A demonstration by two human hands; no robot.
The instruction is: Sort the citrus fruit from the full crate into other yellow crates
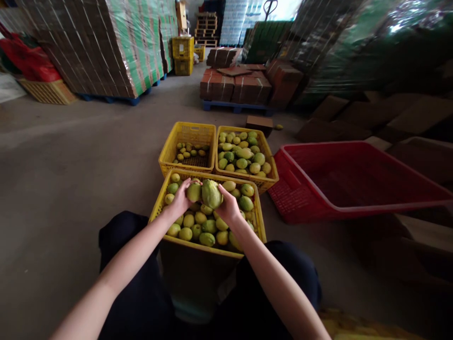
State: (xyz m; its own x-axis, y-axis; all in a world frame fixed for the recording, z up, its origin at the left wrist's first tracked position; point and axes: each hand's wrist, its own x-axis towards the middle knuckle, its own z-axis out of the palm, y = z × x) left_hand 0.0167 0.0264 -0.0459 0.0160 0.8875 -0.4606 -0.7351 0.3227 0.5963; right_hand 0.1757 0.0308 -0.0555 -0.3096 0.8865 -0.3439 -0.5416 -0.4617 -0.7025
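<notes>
My left hand (181,198) is closed round a smallish green-yellow lemon (194,192). A larger, lumpy, ribbed green lemon (211,194) sits in my right hand (228,204), its thumb and fingers curled about it. The two fruits are side by side, close together, above a yellow plastic crate (208,250) full of green and yellow lemons. Behind it stand two more yellow crates. The left crate (169,146) has a small heap of little lemons on its bottom, while the right crate (275,175) is filled with larger ones.
A big red plastic basket (293,182) stands to the right, beside loose cardboard (325,130). Bundled flat cartons (235,87) lie on a blue pallet ahead. Wrapped stacks (138,42) rise at the back left. A small brown box (259,123) is behind the crates.
</notes>
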